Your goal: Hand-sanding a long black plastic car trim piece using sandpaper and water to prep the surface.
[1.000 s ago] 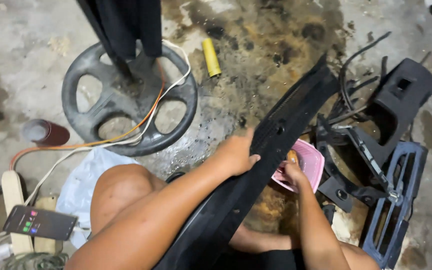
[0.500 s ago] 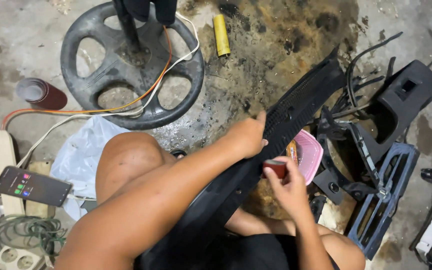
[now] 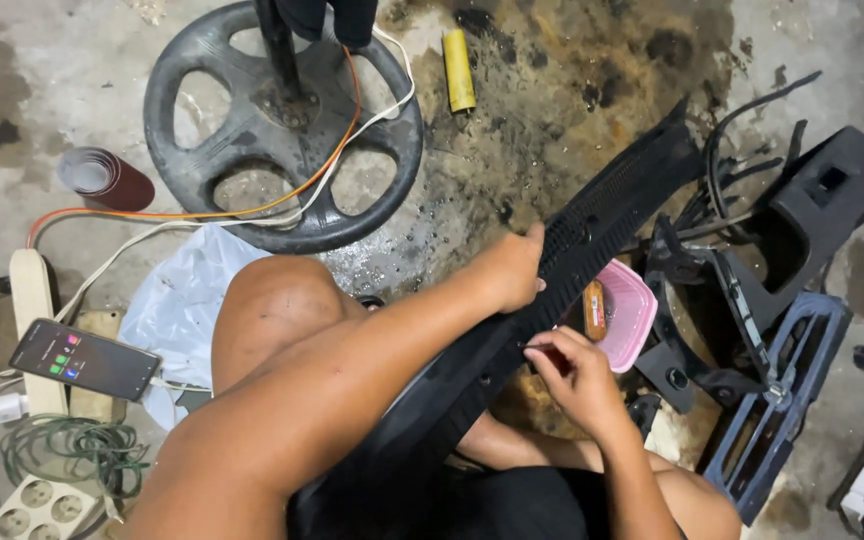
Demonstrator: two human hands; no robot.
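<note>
A long black plastic trim panel (image 3: 612, 205) lies diagonally across my lap, its far end pointing up and right. My left hand (image 3: 510, 272) grips the panel's upper edge near its middle. My right hand (image 3: 572, 372) is at the panel's lower edge, fingers pinched on something small and reddish that I cannot make out. Just right of that hand sits a pink plastic tray (image 3: 637, 312) holding an orange-brown object.
A black steering wheel (image 3: 282, 130) lies on the stained concrete floor with orange and white cables over it. A yellow cylinder (image 3: 458, 68), a sandpaper roll (image 3: 102, 180), a phone (image 3: 84, 358), power strips and a white bag (image 3: 187, 300) are at left. Black car parts (image 3: 802, 260) pile at right.
The view has shifted, so the wheel and panel sit higher in frame. My right hand has moved from the pink tray to the panel's lower edge. My left hand keeps its grip.
</note>
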